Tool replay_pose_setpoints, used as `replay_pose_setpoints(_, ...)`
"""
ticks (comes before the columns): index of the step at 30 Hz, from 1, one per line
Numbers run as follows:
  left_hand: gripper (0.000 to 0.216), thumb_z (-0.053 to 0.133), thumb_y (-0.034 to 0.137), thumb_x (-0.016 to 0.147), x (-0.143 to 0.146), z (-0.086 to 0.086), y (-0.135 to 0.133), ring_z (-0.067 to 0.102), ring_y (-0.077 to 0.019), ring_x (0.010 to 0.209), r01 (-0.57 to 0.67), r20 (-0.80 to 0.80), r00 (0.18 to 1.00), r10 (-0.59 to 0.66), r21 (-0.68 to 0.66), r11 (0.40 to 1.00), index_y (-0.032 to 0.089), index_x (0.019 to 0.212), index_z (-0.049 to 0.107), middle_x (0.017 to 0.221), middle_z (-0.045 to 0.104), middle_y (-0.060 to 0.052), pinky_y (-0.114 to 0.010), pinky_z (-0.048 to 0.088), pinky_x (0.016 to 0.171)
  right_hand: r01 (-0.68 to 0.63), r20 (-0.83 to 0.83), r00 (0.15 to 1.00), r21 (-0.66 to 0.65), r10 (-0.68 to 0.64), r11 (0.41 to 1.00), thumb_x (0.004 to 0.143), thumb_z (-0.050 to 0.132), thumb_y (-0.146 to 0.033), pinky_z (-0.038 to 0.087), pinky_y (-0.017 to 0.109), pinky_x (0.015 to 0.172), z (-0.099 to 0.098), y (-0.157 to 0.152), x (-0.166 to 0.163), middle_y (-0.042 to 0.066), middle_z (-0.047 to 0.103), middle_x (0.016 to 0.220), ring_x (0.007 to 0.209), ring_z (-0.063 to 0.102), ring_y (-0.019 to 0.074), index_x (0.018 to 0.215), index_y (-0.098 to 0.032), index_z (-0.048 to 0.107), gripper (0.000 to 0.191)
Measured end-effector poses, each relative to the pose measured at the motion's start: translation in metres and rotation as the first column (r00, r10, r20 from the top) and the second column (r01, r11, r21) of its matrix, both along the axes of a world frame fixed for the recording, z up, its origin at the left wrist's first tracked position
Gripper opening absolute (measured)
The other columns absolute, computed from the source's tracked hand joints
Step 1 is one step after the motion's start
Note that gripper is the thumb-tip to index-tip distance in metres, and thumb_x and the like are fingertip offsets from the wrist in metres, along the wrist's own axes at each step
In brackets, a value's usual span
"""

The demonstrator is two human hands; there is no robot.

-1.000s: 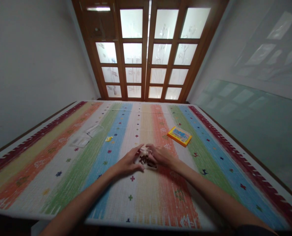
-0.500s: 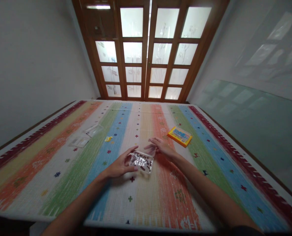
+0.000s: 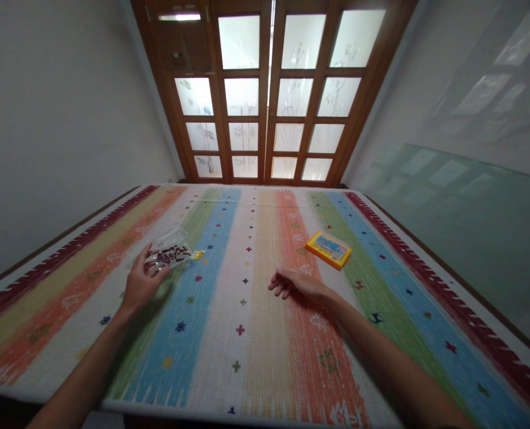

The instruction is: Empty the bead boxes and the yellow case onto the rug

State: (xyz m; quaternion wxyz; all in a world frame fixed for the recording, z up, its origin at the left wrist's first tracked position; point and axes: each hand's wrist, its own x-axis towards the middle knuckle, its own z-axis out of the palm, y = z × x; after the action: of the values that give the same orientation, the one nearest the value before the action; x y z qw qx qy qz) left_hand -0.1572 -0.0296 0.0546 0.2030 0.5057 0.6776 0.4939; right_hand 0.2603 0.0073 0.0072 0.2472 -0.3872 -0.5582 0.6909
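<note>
My left hand (image 3: 142,280) holds a small clear plastic box (image 3: 170,255) filled with dark small pieces, out at the left over the green stripe of the striped mat (image 3: 256,333). A tiny yellow piece (image 3: 198,254) lies just right of the box. My right hand (image 3: 294,283) rests on the mat near the orange stripe, palm down, fingers loosely spread and holding nothing. A yellow flat box (image 3: 328,248) lies beyond my right hand.
The mat covers a large surface reaching from the near edge to wooden doors with frosted panes (image 3: 269,95) at the back. White wall stands at the left, a greenish glass panel (image 3: 461,220) at the right.
My left hand has carried the clear box from the middle of the mat out to the left. My right hand let go of it and stayed near the middle.
</note>
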Motion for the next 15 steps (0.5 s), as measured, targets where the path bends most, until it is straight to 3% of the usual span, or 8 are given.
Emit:
replay_pose_setpoints(3,0.077,0.068,0.038,0.076,-0.019,0.000,0.011,0.067,-0.0306,0.105,0.003,-0.216,0.976,-0.002,0.003,1.000,0.023,0.148,0.044,0.140,0.055,-0.013,-0.058,0.056,0.099,0.017,-0.006,1.000,0.000,-0.017,1.000,0.093,0.056,-0.063,0.055,0.026,0.065,-0.002,0.000,0.001,0.013,0.075,0.099,0.073,0.068,0.0139,0.090,-0.014,0.070,0.051)
replay_pose_setpoints(8,0.074,0.066,0.035,0.075,-0.030,-0.001,0.031,0.069,-0.0276,0.092,0.098,-0.477,0.877,-0.064,0.047,0.994,0.018,0.144,0.047,0.123,0.061,-0.015,-0.049,0.061,0.088,0.025,-0.007,1.000,-0.006,-0.025,1.000,0.090,0.060,-0.061,0.056,0.027,0.067,-0.003,-0.001,0.002,0.013,0.075,0.099,0.074,0.069,0.0144,0.090,-0.015,0.069,0.047)
replay_pose_setpoints(15,0.072,0.058,0.030,0.077,-0.023,0.007,0.050,0.069,-0.0282,0.098,0.258,-0.693,0.685,-0.226,-0.059,0.964,0.016,0.146,0.044,0.124,0.060,-0.014,-0.048,0.053,0.099,0.023,-0.004,1.000,-0.002,-0.023,1.000,0.089,0.062,-0.058,0.056,0.027,0.068,-0.001,-0.003,0.002,0.012,0.075,0.098,0.074,0.069,0.0140,0.089,-0.014,0.070,0.044)
